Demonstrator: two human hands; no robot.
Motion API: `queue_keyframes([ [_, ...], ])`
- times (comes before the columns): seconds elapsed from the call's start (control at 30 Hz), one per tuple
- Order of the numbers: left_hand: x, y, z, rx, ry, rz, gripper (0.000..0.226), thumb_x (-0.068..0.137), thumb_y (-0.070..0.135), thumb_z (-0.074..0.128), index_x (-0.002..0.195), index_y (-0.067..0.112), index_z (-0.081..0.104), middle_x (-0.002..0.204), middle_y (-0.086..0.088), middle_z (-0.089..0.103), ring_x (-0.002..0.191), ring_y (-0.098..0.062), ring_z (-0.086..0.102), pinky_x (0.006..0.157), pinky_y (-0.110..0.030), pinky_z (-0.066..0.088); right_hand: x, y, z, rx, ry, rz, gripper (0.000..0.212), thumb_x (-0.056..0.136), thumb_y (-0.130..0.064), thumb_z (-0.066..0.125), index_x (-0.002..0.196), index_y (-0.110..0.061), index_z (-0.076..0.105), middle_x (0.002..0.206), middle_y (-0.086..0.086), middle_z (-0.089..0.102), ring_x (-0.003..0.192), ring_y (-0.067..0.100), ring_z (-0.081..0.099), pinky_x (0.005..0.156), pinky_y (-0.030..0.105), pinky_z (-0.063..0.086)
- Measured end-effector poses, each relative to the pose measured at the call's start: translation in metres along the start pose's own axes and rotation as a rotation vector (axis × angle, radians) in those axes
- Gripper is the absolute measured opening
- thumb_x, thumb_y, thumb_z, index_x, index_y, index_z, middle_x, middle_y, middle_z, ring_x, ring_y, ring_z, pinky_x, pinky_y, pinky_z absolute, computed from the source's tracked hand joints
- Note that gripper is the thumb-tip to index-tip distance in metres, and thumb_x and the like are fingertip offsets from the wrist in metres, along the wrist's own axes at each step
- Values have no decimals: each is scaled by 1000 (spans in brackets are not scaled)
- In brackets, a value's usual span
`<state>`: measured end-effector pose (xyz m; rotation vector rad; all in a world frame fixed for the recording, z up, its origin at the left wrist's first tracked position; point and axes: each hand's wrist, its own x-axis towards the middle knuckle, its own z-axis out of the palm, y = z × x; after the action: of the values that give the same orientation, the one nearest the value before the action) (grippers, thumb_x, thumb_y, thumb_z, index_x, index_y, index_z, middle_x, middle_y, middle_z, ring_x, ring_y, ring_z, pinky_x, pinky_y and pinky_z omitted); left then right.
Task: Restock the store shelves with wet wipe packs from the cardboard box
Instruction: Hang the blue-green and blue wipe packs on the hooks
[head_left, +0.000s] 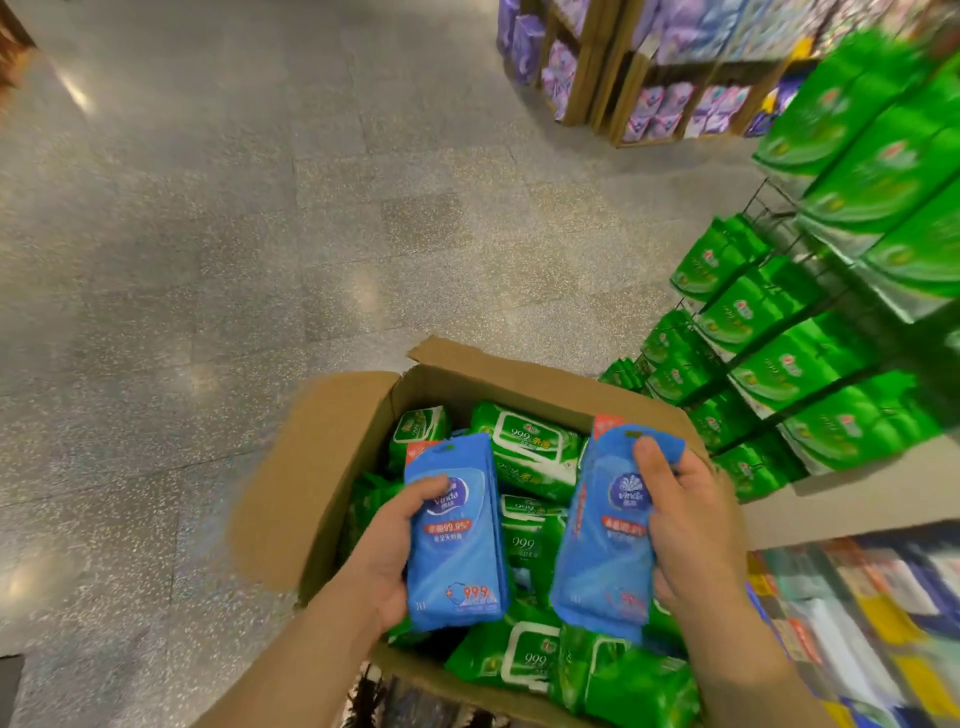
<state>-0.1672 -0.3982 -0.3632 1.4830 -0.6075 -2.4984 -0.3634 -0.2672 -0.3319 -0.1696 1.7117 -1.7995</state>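
An open cardboard box (332, 467) sits low in the middle, full of green wet wipe packs (530, 447). My left hand (389, 551) grips a stack of blue wet wipe packs (457, 551) above the box, thumb across its front. My right hand (691, 525) grips a second stack of blue packs (602, 545), thumb on its top front. Both stacks are upright, held apart over the box's middle.
Wire racks with green packs (769, 374) rise at the right, close beside the box. A lower shelf with blurred multicoloured goods (857, 618) is at bottom right. Wooden shelves of purple packs (660, 104) stand at the far right. Speckled grey floor (260, 234) spreads left.
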Motion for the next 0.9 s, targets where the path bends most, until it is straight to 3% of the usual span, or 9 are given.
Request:
queue_keyframes([
  [0.07, -7, 4, 8, 66, -21, -48, 62, 72, 45, 75, 119, 5, 72, 120, -27, 70, 107, -44, 67, 95, -56, 53, -20, -16, 27, -43, -78, 44, 15, 101, -18, 59, 93, -12, 70, 82, 13, 77, 63, 24, 72, 58, 41, 61],
  [0.13, -12, 5, 14, 93, -96, -94, 65, 78, 55, 69, 122, 8, 74, 123, -25, 70, 118, -44, 65, 103, -56, 51, -31, -15, 50, -189, -100, 17, 18, 100, -22, 63, 86, -15, 71, 85, 14, 78, 73, 31, 75, 69, 50, 62],
  [0.27, -23, 7, 23, 95, -287, -121, 64, 89, 68, 51, 106, 15, 82, 117, -21, 74, 97, -36, 74, 91, -48, 57, -42, -3, 76, -561, 18, -113, 27, 98, -37, 65, 79, -18, 69, 75, 4, 74, 77, 29, 73, 75, 52, 58],
  [0.37, -28, 5, 18, 121, -374, -114, 57, 83, 56, 69, 115, 10, 78, 118, -25, 72, 90, -37, 74, 77, -45, 61, -57, 1, 86, -485, 119, -68, 19, 96, -38, 66, 81, -28, 72, 77, 0, 75, 77, 26, 74, 77, 54, 59],
  [0.43, -27, 1, 16, 158, -392, -93, 69, 71, 38, 88, 128, 6, 67, 122, -29, 69, 93, -40, 72, 81, -49, 60, -67, 5, 88, -468, 176, -82, 19, 96, -38, 67, 84, -25, 72, 81, -1, 75, 81, 23, 73, 79, 50, 59],
  [0.53, -26, -5, 18, 233, -418, -92, 85, 56, 25, 90, 133, 2, 61, 120, -31, 68, 98, -43, 67, 91, -60, 54, -81, 7, 84, -439, 262, -80, 14, 99, -42, 61, 101, -28, 65, 93, -5, 70, 86, 11, 68, 70, 29, 51],
  [0.63, -23, -14, 23, 288, -463, -150, 76, 61, 17, 87, 132, 2, 63, 119, -31, 69, 94, -42, 69, 88, -57, 56, -103, 12, 62, -322, 313, 30, 41, 95, -50, 61, 129, -28, 53, 111, 0, 63, 95, 11, 65, 73, 27, 51],
  [0.77, -32, -34, 45, 342, -570, -193, 67, 69, 19, 78, 131, -2, 63, 107, -27, 72, 81, -38, 71, 78, -48, 59, -148, 22, 20, -172, 267, 176, 107, 54, -91, 72, 140, -30, 53, 128, -5, 69, 113, 17, 69, 101, 48, 54],
  [0.9, -55, -65, 81, 464, -641, -150, 75, 64, 21, 86, 133, 3, 62, 118, -30, 69, 94, -42, 71, 78, -50, 61, -188, 17, -6, -55, 165, 82, 42, 98, -27, 69, 137, -25, 54, 123, -5, 74, 114, 22, 71, 98, 46, 57],
])
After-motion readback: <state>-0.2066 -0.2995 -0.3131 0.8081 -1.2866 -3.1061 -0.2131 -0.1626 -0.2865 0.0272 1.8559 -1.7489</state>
